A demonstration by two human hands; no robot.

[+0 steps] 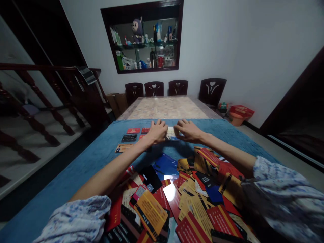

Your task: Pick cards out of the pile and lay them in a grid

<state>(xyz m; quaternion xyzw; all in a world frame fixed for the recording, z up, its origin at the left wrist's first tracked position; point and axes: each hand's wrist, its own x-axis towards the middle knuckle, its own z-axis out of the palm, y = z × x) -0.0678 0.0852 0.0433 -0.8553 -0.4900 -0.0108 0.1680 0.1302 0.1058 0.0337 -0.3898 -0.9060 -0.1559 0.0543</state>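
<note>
Between my hands, toward the far part of the blue cloth, is a pale card [171, 131] with a blue card [174, 138] just below it. The curled fingers of my left hand [159, 132] close on the pale card's left edge. At its right edge, my right hand [188, 130] is bent in the same way, its fingertips partly hidden. Left of my hands lie a red card [133, 130], a black card [129, 138] and a tan VIP card [124, 148], set out apart. A large loose heap of cards [193, 202] spreads below my forearms.
The blue cloth [101, 162] covers the near part of the table, whose patterned top [167, 107] shows beyond. Dark chairs [154, 89] stand at the far end. A wooden railing [48, 101] runs along the left, and an orange bucket [236, 118] sits on the floor at right.
</note>
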